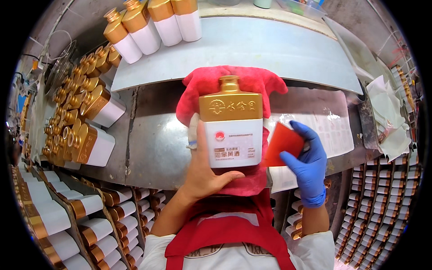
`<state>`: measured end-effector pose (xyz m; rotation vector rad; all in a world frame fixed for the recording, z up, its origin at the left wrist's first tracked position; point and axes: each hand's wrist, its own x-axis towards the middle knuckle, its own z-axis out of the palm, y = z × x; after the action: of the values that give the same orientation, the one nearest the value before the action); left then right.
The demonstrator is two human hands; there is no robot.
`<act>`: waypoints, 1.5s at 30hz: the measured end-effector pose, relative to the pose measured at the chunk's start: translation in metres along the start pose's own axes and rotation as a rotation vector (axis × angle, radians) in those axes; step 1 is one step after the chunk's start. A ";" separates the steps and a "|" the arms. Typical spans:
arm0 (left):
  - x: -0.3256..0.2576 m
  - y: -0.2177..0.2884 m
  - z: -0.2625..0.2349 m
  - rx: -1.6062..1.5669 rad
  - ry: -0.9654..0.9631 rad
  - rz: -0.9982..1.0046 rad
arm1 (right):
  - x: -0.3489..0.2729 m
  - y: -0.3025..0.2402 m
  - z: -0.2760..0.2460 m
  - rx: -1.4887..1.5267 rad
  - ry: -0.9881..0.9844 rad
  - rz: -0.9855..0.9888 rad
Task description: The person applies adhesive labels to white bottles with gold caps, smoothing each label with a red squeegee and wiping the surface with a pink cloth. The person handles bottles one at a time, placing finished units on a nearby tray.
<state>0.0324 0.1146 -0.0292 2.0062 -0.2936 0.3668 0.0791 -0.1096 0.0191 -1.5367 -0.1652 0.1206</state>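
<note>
A flat-shouldered bottle point(234, 132), white below with a gold embossed shoulder and neck, lies face up on a red towel point(192, 92). A small printed decal with a red round emblem sits on its white front. My left hand point(202, 175) grips the bottle's left side; its thumb reaches along under the base, and off-white covers show on some fingertips. My right hand point(310, 164), in a blue glove, pinches a flat red-orange scraper point(284, 144) between thumb and fingers. The scraper's left edge is beside the bottle's lower right side; whether they touch I cannot tell.
Several gold-and-white bottles point(167, 28) stand at the back left, with more crowded on the left point(101, 146). A wet sheet of round transfers point(315, 117) lies right of the towel. Crumpled white paper point(384, 117) is at the far right. Racks of bottles point(382, 198) flank me below.
</note>
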 end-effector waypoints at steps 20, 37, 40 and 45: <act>-0.011 -0.003 0.022 0.270 0.143 0.033 | 0.005 0.005 0.016 -0.138 -0.072 -0.014; -0.011 -0.005 0.022 0.235 0.125 0.018 | 0.006 0.008 0.017 -0.194 -0.053 -0.036; -0.010 -0.003 0.022 0.244 0.131 0.029 | 0.007 0.008 0.019 -0.192 -0.031 -0.021; -0.009 -0.002 0.022 0.227 0.131 0.015 | 0.009 0.010 0.020 -0.202 -0.013 -0.018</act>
<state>0.0273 0.0962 -0.0440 2.1904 -0.1918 0.5594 0.0847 -0.0881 0.0097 -1.7353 -0.2063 0.1027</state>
